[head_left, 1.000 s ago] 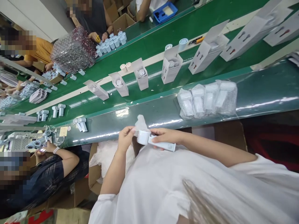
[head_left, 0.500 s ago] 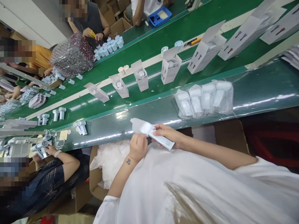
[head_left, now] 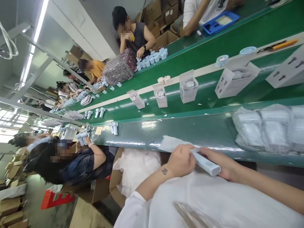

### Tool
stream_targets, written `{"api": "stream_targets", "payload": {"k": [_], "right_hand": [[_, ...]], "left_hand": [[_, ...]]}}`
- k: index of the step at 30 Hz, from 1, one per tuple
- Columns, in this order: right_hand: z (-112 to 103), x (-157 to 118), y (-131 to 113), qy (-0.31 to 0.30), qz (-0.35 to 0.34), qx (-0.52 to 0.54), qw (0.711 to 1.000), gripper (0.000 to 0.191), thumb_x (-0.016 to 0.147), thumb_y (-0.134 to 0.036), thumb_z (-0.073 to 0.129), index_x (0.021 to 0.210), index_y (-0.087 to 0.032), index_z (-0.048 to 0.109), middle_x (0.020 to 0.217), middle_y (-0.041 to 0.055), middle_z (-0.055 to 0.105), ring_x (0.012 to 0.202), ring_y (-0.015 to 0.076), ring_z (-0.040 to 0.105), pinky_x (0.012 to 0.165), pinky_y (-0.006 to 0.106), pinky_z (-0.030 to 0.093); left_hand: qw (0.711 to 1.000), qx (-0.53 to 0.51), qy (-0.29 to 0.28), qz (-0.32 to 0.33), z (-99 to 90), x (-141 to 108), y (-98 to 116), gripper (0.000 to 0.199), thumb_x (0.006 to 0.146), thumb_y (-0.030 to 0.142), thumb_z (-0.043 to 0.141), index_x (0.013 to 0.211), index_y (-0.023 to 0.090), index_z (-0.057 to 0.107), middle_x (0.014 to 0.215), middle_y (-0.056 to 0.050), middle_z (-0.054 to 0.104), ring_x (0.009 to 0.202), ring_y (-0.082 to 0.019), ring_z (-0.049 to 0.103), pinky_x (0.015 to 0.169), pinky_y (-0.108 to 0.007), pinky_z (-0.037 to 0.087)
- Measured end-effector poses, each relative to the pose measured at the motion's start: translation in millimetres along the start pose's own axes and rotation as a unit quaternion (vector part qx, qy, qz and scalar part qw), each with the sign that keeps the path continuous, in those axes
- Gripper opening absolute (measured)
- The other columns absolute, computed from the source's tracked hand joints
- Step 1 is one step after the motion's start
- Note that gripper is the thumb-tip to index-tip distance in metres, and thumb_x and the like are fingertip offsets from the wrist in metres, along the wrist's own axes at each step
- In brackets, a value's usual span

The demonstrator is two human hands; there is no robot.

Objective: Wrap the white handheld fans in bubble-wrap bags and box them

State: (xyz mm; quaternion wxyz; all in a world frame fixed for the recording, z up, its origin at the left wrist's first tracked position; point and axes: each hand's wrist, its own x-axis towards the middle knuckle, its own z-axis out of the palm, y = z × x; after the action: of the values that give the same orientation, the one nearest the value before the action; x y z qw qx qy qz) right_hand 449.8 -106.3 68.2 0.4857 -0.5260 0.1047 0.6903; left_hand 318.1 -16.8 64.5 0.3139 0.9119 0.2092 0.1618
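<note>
My right hand is closed around the long handle of a light-blue handheld device, shaped like a small hair dryer or fan. My left hand is a closed fist at the device's upper part, gripping a translucent bubble-wrap bag. The bag reaches out past the left knuckles, over the near ledge of the bench. What sits inside the bag is hidden by the left hand. To the right on the ledge lie several devices packed in bubble wrap.
A carton of clear bags stands below the ledge, left of my arm. Open white boxes line the green conveyor. Two unwrapped devices stand left. A co-worker sits left, holding devices; others work across the belt.
My view has swung left, showing more of the room. The left hand has shifted over the device's upper part, covering it. Both hands keep their hold.
</note>
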Motion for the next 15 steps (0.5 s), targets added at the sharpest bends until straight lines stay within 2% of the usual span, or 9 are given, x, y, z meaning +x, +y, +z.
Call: {"api": "stream_targets", "payload": {"k": [2, 4, 6, 7, 8, 9, 10, 13, 15], "right_hand": [[-2.5, 2.3, 3.6, -0.013, -0.012, -0.037, 0.999, 0.026, 0.065, -0.025, 0.07, 0.078, -0.024, 0.048, 0.062, -0.0001, 0.057, 0.059, 0.0187, 0.059, 0.056, 0.031, 0.052], [-7.3, -3.5, 2.8, 0.001, -0.07, -0.129, 0.989, 0.023, 0.067, -0.029, 0.07, 0.072, -0.023, 0.049, 0.063, 0.0004, 0.057, 0.063, 0.0184, 0.057, 0.058, 0.031, 0.05], [-14.0, -17.2, -5.1, 0.032, -0.168, -0.266, 0.949, 0.023, 0.07, -0.032, 0.069, 0.067, -0.022, 0.049, 0.062, -0.0002, 0.056, 0.065, 0.0171, 0.053, 0.062, 0.03, 0.048], [-17.8, -25.7, -11.5, 0.035, -0.215, -0.327, 0.92, 0.023, 0.072, -0.034, 0.069, 0.067, -0.022, 0.05, 0.063, -0.0005, 0.055, 0.066, 0.0163, 0.051, 0.064, 0.031, 0.047], [-22.0, -34.1, -19.0, 0.022, -0.248, -0.367, 0.896, 0.023, 0.073, -0.037, 0.068, 0.067, -0.021, 0.051, 0.064, -0.0007, 0.056, 0.066, 0.0156, 0.05, 0.068, 0.031, 0.047], [-26.5, -41.6, -26.9, -0.011, -0.265, -0.381, 0.886, 0.024, 0.074, -0.04, 0.067, 0.069, -0.021, 0.052, 0.066, -0.0008, 0.057, 0.067, 0.0149, 0.05, 0.071, 0.031, 0.047], [-31.4, -47.1, -34.4, -0.055, -0.263, -0.363, 0.892, 0.026, 0.074, -0.042, 0.068, 0.073, -0.021, 0.054, 0.07, -0.0006, 0.059, 0.068, 0.0144, 0.052, 0.074, 0.032, 0.047], [-45.5, -46.4, -48.1, -0.163, -0.175, -0.202, 0.95, 0.041, 0.07, -0.05, 0.071, 0.093, -0.021, 0.054, 0.088, 0.0012, 0.061, 0.079, 0.016, 0.059, 0.078, 0.035, 0.049], [-49.6, -30.5, -45.9, -0.19, -0.106, -0.118, 0.969, 0.05, 0.068, -0.055, 0.07, 0.1, -0.021, 0.051, 0.09, 0.0028, 0.061, 0.082, 0.0192, 0.062, 0.075, 0.038, 0.051]], "left_hand": [[0.998, -0.036, -0.024, -0.041, -6.4, 3.7, 4.6, 0.034, 0.077, 0.011, 0.048, 0.111, 0.019, 0.053, 0.095, -0.01, 0.063, 0.091, -0.023, 0.061, 0.083, -0.038, 0.051], [0.988, -0.066, -0.041, -0.135, -15.5, 2.9, 8.0, 0.036, 0.073, 0.008, 0.049, 0.107, 0.019, 0.054, 0.079, -0.003, 0.061, 0.075, -0.018, 0.059, 0.073, -0.032, 0.05], [0.973, -0.083, -0.054, -0.208, -27.2, -1.3, 9.8, 0.038, 0.07, 0.006, 0.049, 0.104, 0.019, 0.056, 0.065, 0.004, 0.054, 0.062, -0.014, 0.052, 0.064, -0.027, 0.045], [0.971, -0.098, -0.055, -0.213, -33.9, -3.2, 10.3, 0.037, 0.07, 0.006, 0.05, 0.103, 0.019, 0.057, 0.063, 0.005, 0.052, 0.06, -0.012, 0.051, 0.063, -0.025, 0.043], [0.97, -0.115, -0.047, -0.209, -40.8, -4.3, 10.9, 0.035, 0.071, 0.008, 0.05, 0.103, 0.019, 0.058, 0.062, 0.006, 0.051, 0.059, -0.012, 0.05, 0.062, -0.024, 0.042], [0.97, -0.133, -0.034, -0.2, -47.4, -3.8, 11.8, 0.033, 0.072, 0.009, 0.05, 0.102, 0.019, 0.059, 0.062, 0.006, 0.051, 0.059, -0.011, 0.049, 0.061, -0.023, 0.041], [0.971, -0.152, -0.02, -0.185, -53.3, -1.5, 13.3, 0.032, 0.074, 0.01, 0.051, 0.103, 0.019, 0.06, 0.063, 0.005, 0.052, 0.059, -0.011, 0.049, 0.061, -0.022, 0.04], [0.98, -0.18, -0.014, -0.089, -59.0, 15.8, 25.1, 0.027, 0.077, 0.012, 0.051, 0.1, 0.019, 0.063, 0.07, 0.001, 0.058, 0.064, -0.012, 0.053, 0.063, -0.023, 0.043], [0.979, -0.183, -0.081, 0.031, -48.5, 31.8, 38.2, 0.025, 0.078, 0.01, 0.049, 0.094, 0.02, 0.066, 0.077, -0.002, 0.062, 0.071, -0.013, 0.057, 0.068, -0.024, 0.046]]}}
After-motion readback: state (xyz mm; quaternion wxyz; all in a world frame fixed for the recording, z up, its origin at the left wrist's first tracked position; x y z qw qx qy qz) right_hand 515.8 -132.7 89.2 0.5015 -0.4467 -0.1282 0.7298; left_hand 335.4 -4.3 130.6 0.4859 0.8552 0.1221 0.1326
